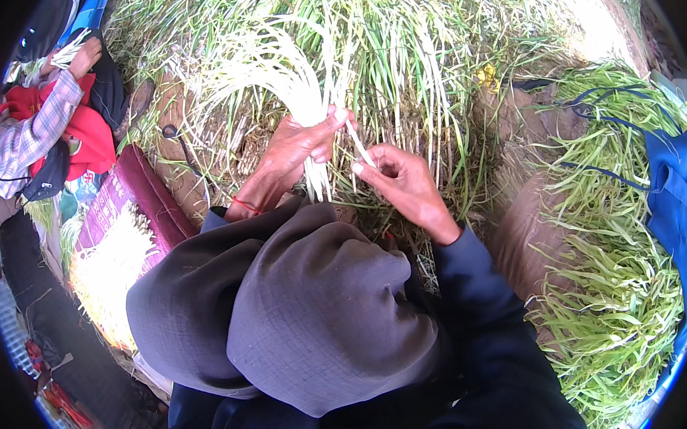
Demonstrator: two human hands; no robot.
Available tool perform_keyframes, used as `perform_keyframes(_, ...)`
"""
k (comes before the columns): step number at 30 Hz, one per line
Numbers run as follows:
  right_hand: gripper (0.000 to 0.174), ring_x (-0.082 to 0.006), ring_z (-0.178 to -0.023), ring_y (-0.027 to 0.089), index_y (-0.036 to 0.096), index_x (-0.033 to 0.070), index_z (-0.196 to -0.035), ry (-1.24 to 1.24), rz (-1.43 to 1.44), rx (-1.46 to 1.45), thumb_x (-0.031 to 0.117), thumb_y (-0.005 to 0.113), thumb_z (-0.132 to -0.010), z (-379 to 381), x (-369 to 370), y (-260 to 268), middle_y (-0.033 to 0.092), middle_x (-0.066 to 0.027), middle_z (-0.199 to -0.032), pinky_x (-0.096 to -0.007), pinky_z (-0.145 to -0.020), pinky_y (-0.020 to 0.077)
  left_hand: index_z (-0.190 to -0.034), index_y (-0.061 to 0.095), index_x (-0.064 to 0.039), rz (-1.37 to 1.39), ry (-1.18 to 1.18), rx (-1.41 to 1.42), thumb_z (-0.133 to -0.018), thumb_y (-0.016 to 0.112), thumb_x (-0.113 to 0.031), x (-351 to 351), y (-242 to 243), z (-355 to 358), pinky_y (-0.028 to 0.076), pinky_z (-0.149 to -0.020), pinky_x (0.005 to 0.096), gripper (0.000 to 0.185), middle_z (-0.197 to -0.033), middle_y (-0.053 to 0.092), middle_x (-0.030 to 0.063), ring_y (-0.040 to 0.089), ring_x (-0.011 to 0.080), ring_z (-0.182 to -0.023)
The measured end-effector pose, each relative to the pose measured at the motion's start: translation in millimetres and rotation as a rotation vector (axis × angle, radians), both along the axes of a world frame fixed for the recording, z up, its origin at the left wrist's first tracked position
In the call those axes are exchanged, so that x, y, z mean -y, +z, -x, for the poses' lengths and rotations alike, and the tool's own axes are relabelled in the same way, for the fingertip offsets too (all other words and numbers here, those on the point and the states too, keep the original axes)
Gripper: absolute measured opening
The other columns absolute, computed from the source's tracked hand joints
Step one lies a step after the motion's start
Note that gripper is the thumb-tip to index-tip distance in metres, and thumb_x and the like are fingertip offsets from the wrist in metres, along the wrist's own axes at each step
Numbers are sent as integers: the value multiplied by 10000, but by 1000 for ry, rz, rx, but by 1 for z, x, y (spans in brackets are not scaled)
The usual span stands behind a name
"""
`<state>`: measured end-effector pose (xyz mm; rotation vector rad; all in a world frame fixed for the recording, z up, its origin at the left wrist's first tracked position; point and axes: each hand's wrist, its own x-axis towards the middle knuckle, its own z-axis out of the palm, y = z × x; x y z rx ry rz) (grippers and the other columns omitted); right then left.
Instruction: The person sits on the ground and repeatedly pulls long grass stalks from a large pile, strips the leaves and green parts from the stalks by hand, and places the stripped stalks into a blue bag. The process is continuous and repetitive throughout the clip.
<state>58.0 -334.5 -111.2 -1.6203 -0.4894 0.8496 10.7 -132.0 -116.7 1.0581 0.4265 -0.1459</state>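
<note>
A bundle of long, pale leafy stalks (307,101) is gripped in my left hand (292,150). The leaves fan up and to the left, and the white lower ends stick out below the palm. A single white stalk (358,143) slants between my two hands. The thumb and fingers of my right hand (403,181) pinch its lower end, while its upper part meets my left fingertips. In front of my hands lies a large heap of green-leaved stalks (393,58), with roots and soil at the near side.
At left sits another person (49,123) with pale stalks in hand. Nearby are a maroon bag (147,191) and a bright pile of stalks (110,264). Loose green leaves (614,292) lie at right beside blue cloth (669,188). Dark grey cloth (326,316) covers the lower middle.
</note>
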Motion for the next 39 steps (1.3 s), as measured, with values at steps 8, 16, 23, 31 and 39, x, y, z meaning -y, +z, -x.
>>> perform_keyframes(8, 426, -58, -621, 465, 611, 49, -1189, 97, -154, -766, 423, 520, -1007, -20, -10, -17, 552, 24, -738, -221, -561, 371, -1104, 623, -9, -48, -98, 52, -997, 573, -211, -1, 12, -1, 355, -494, 175, 234, -1090, 683, 89, 401, 22, -540)
perform_keyframes(16, 344, -71, -622, 460, 611, 51, -1142, -112, -295, -876, 357, 569, -990, -17, -22, -16, 548, 23, -760, -227, -570, 388, -1098, 642, -16, -50, -61, 102, -992, 585, -234, 0, 10, -5, 350, -498, 174, 249, -1086, 694, 84, 391, 17, -537)
perform_keyframes(23, 222, -92, -637, 536, 652, 24, -947, -275, -206, -440, 226, 563, -977, -4, -16, 5, 614, -8, -756, -240, -581, 437, -1043, 631, -21, 29, 105, 115, -975, 613, -254, 1, 13, -12, 361, -500, 188, 243, -1019, 708, 95, 414, 39, -538)
perform_keyframes(31, 248, -17, -611, 369, 594, 43, -723, -205, 26, -11, 143, 597, -949, 5, 15, 16, 450, 88, -646, -231, -538, 289, -1066, 576, -26, 84, 254, 158, -980, 605, -234, -15, 15, -19, 345, -478, 184, 227, -965, 647, 80, 371, 28, -521)
perform_keyframes(39, 296, -37, -626, 365, 507, 36, -679, -219, 61, 33, 142, 598, -940, 12, 59, 28, 425, 63, -650, -243, -552, 305, -1054, 594, -32, 73, 342, 182, -975, 612, -216, -33, 8, -28, 330, -483, 179, 201, -966, 646, 72, 358, 34, -540)
